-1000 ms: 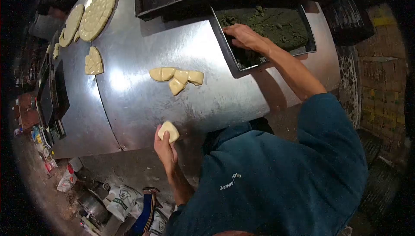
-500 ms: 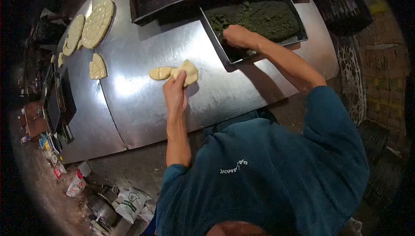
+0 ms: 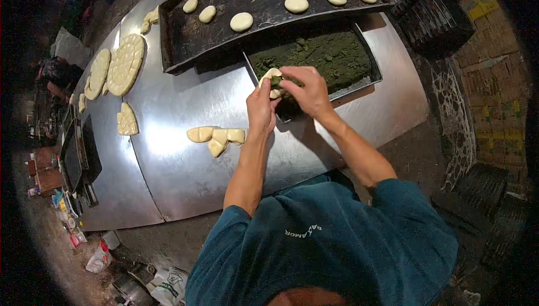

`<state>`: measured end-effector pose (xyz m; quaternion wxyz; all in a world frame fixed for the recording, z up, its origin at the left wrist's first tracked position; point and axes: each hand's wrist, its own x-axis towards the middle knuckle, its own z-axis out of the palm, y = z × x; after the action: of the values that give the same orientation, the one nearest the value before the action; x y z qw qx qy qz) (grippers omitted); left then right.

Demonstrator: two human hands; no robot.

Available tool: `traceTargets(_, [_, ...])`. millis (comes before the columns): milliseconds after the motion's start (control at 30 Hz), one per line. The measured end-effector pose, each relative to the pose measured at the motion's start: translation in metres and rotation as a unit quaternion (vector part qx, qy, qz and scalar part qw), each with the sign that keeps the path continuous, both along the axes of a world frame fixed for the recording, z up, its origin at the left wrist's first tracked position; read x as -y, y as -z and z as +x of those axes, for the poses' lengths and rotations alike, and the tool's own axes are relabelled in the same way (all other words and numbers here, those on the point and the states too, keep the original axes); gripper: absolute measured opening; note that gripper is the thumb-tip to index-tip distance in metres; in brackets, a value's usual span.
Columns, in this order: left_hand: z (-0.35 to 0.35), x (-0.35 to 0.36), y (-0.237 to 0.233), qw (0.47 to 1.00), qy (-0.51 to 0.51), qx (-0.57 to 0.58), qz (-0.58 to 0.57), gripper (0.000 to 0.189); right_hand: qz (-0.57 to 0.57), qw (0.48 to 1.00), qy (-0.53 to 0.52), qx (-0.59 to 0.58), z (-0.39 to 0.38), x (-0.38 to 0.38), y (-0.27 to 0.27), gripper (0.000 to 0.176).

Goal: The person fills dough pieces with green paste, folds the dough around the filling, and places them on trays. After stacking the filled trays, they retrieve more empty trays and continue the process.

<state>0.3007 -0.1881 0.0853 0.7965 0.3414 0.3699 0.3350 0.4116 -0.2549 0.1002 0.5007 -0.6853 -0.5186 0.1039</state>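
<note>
My left hand (image 3: pixel 261 108) holds up a flattened piece of pale dough (image 3: pixel 270 74), its thumb over the near side. Green filling (image 3: pixel 275 82) lies on that dough. The curled fingers of my right hand (image 3: pixel 307 88) press a lump of the filling against it. Both hands are over the near left corner of a metal tray (image 3: pixel 364 88) spread with crumbly green filling (image 3: pixel 337 59). To the left, several cut dough pieces (image 3: pixel 218 137) lie on the metal table.
A large dark baking tray (image 3: pixel 258 3) with several round dough pieces (image 3: pixel 241 22) stands behind the filling tray. Scored dough slabs (image 3: pixel 126 65) and a smaller dough chunk (image 3: pixel 127 120) rest on the metal table (image 3: pixel 185 182) at left. Stacked dark trays (image 3: pixel 438 22) stand at right.
My left hand has lifted the flattened dough from the table and brought it right, to the filling tray. My right hand has come out of the tray with green filling to the dough.
</note>
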Motion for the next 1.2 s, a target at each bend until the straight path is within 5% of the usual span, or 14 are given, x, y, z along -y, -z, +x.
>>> traceTargets(133, [0.015,0.003,0.018,0.999,0.001,0.03,0.017,0.031,-0.015,0.997,0.066,0.037,0.005,0.001,0.02,0.028])
traceTargets(200, [0.015,0.004,0.013,1.0,0.019,0.014,-0.01,0.029,-0.106,0.968,-0.033,-0.225,0.03,0.002,0.01,0.032])
traceTargets(267, [0.018,0.008,0.01,0.999,0.018,0.033,-0.035,0.027,-0.118,0.975,0.013,-0.188,0.051,-0.003,0.013,0.032])
traceTargets(333, [0.018,0.005,0.017,0.993,0.107,-0.035,0.043,0.026,-0.211,0.914,-0.123,-0.324,0.064,-0.004,0.01,0.029])
traceTargets(400, [0.022,0.012,0.003,0.995,0.092,-0.025,0.021,0.029,-0.156,0.875,-0.097,-0.448,0.064,-0.008,0.03,0.02])
traceTargets(467, [0.02,0.009,0.01,0.995,0.09,-0.032,0.009,0.033,-0.086,0.945,-0.036,-0.314,0.051,0.001,0.009,0.017])
traceTargets(533, [0.024,0.013,0.004,0.999,0.036,0.001,-0.008,0.034,0.015,1.0,0.008,0.022,0.024,0.016,-0.009,0.014])
traceTargets(667, [0.002,0.036,-0.047,0.992,0.075,0.101,-0.009,0.049,0.017,0.953,-0.047,0.299,-0.002,0.033,-0.04,0.026])
traceTargets(767, [-0.056,0.049,-0.064,0.932,0.074,-0.167,0.312,0.046,0.073,0.961,-0.115,0.241,-0.023,0.034,-0.087,0.025])
traceTargets(867, [-0.103,0.023,-0.069,0.72,-0.103,-0.182,0.661,0.029,0.099,0.957,-0.197,0.188,-0.061,0.025,-0.118,0.024])
traceTargets(933, [-0.122,0.021,-0.074,0.751,-0.175,-0.141,0.621,0.031,-0.062,0.968,-0.243,0.021,-0.094,0.015,-0.13,0.027])
traceTargets(1000, [-0.143,0.021,-0.081,0.927,-0.134,0.051,0.348,0.039,0.016,0.969,-0.23,0.084,-0.122,-0.004,-0.141,0.031])
traceTargets(1033, [-0.153,0.022,-0.095,0.951,-0.139,0.04,0.274,0.045,0.036,0.965,-0.252,0.065,-0.137,-0.01,-0.143,0.028])
traceTargets(1200, [-0.213,0.012,-0.092,0.962,-0.186,0.057,0.194,0.053,0.214,0.941,-0.207,0.164,-0.224,0.002,-0.101,0.035])
